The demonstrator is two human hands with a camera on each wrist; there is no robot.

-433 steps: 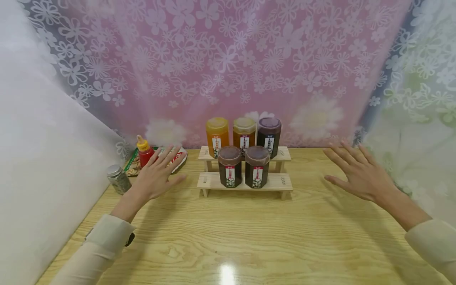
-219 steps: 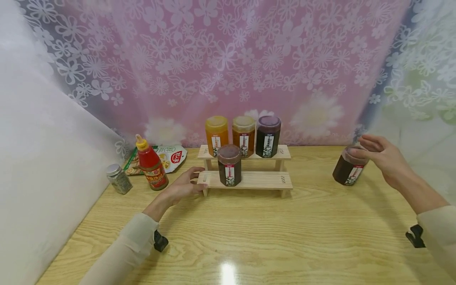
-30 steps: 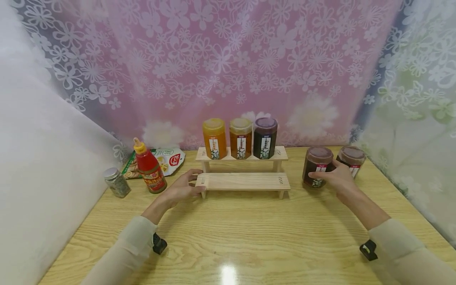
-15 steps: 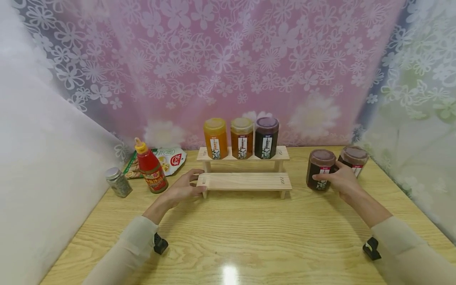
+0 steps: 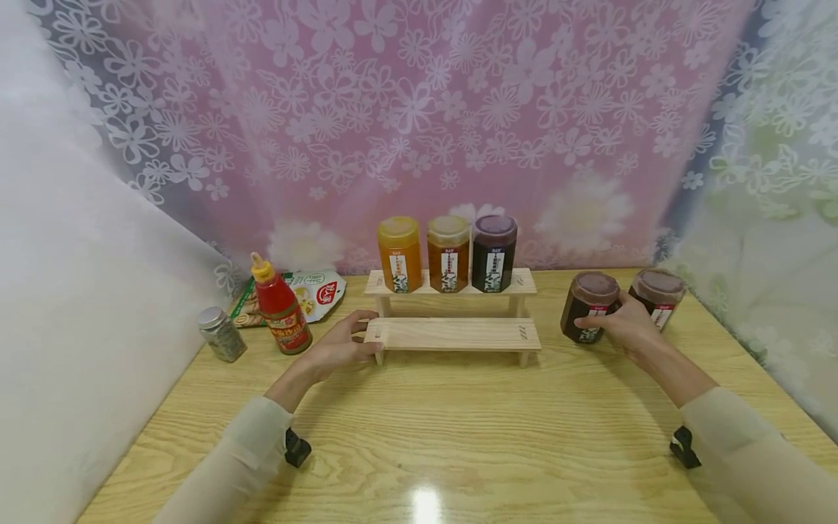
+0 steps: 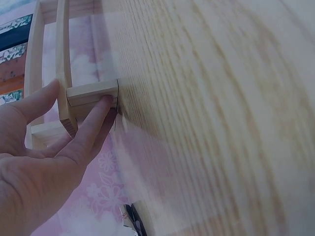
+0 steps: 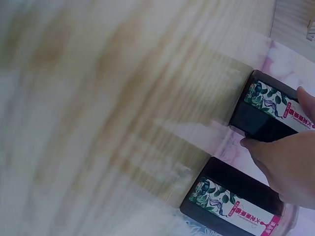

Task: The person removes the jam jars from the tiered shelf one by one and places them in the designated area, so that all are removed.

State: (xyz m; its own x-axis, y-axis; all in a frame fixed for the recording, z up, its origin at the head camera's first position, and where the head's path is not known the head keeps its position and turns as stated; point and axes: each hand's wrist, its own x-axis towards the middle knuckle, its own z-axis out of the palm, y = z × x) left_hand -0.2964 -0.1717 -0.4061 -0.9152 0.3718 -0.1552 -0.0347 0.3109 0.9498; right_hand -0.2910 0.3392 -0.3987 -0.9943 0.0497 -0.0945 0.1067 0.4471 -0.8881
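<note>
My left hand [image 5: 340, 348] grips the left end of a two-tier wooden display stand [image 5: 452, 333]. In the left wrist view, its thumb presses the shelf board [image 6: 63, 59] and its fingers lie against a leg [image 6: 93, 93]. On the right side of the table, my right hand [image 5: 631, 326] holds a dark jam jar [image 5: 579, 316], thumb in front and fingers around the far side. Just right of that hand stands a second dark jar [image 5: 660, 295]. The right wrist view has both labels, on the held jar [image 7: 270, 105] and the other jar [image 7: 231, 206].
On the stand's upper tier stand a yellow-orange jar [image 5: 401, 255], an amber jar [image 5: 449, 255] and a purple-lidded jar [image 5: 495, 255]. Left of the stand are a red sauce bottle [image 5: 281, 309], a food packet [image 5: 321, 295] and a small spice jar [image 5: 221, 335]. A floral curtain [image 5: 452, 131] hangs behind.
Since the oldest frame, both dark jars have moved from the lower tier to the table's right side, and my left hand has taken hold of the stand. Over the last second, little has moved.
</note>
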